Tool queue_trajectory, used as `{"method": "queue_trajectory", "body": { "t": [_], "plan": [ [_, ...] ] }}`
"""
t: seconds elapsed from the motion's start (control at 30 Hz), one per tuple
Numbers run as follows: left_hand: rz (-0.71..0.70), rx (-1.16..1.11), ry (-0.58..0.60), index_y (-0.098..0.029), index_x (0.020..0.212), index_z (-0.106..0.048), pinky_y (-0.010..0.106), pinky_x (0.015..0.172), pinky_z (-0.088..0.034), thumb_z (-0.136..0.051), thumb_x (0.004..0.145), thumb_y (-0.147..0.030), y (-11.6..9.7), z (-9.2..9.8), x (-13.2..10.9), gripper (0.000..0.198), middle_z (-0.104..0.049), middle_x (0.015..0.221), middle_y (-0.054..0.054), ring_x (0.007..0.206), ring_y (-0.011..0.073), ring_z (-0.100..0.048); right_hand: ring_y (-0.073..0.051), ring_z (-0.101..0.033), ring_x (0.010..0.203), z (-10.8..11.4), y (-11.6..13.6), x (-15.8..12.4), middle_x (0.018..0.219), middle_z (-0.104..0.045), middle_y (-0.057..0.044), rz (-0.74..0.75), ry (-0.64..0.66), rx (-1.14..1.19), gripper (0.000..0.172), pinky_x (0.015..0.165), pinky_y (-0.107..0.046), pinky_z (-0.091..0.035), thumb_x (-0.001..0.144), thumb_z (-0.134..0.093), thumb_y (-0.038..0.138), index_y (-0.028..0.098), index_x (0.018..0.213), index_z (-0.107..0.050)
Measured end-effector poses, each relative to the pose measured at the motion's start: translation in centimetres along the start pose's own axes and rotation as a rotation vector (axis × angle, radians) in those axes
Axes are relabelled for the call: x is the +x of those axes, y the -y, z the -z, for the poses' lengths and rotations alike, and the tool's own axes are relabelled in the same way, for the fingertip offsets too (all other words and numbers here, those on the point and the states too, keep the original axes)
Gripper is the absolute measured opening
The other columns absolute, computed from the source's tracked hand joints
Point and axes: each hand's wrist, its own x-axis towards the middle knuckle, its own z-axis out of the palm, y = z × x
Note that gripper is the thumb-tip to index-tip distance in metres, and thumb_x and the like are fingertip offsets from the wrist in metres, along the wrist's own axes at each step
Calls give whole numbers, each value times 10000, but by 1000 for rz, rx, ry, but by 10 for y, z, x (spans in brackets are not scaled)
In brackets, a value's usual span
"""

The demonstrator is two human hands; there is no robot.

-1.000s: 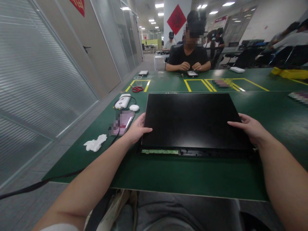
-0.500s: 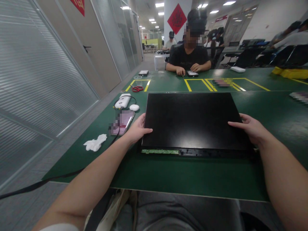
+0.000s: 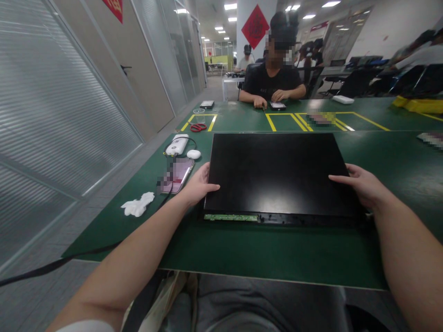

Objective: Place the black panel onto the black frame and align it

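A black display panel [image 3: 280, 173] lies face up over the green table in front of me, light glinting on its lower middle. Along its near edge runs a dark strip with a green circuit board [image 3: 230, 217] at the left. My left hand [image 3: 200, 184] grips the panel's left edge, thumb on top and fingers partly hidden at the side. At the right edge, my right hand [image 3: 363, 184] holds it the same way, thumb over the screen. Whether the panel touches the table, I cannot tell.
Left of the panel lie a phone [image 3: 180, 175], a white power bank [image 3: 177, 145] with a cable, a white earphone case [image 3: 194, 154] and crumpled tissue [image 3: 138, 205]. Red scissors [image 3: 198, 127] lie farther back. Across the table [image 3: 277, 253] sits a person [image 3: 273, 83] handling a small device.
Both hands keep their hold on the display panel, which stays in place. The view has shifted very slightly; the person opposite has moved one hand a little.
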Motion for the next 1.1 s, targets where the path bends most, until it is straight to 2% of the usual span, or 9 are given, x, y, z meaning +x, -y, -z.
{"method": "queue_trajectory", "body": {
  "t": [0.27, 0.57, 0.9, 1.1],
  "plan": [
    [13, 12, -1, -200, 1213, -602, 483, 1189, -342, -794, 501, -3, 2, 2, 1, 763, -623, 1371, 99, 1375, 327, -498, -220, -705, 607, 2, -2, 3, 766, -755, -4, -7, 5, -12, 442, 510, -319, -605, 562, -801, 82, 282, 939, -684],
    [27, 22, -12, -184, 1190, -578, 478, 1185, -347, -805, 480, 0, 2, 2, 1, 768, -624, 1358, 120, 1373, 329, -499, -207, -704, 615, 1, -2, 2, 770, -753, 5, 8, -3, -12, 455, 510, -295, -600, 547, -809, 78, 286, 934, -690],
    [19, 26, 0, -192, 1166, -597, 480, 1183, -350, -792, 498, 15, 3, 2, 2, 726, -645, 1334, 97, 1364, 321, -513, -194, -708, 653, -1, -1, 2, 783, -753, 16, 29, -57, 0, 492, 534, -269, -599, 532, -817, 65, 298, 948, -695],
    [36, 35, -10, -190, 1163, -578, 492, 1185, -353, -790, 495, -1, 1, 0, 0, 725, -645, 1333, 110, 1388, 342, -487, -209, -710, 635, -1, -1, 2, 776, -753, 5, 19, -23, -10, 476, 522, -291, -606, 559, -804, 68, 292, 963, -690]
  ]
}}
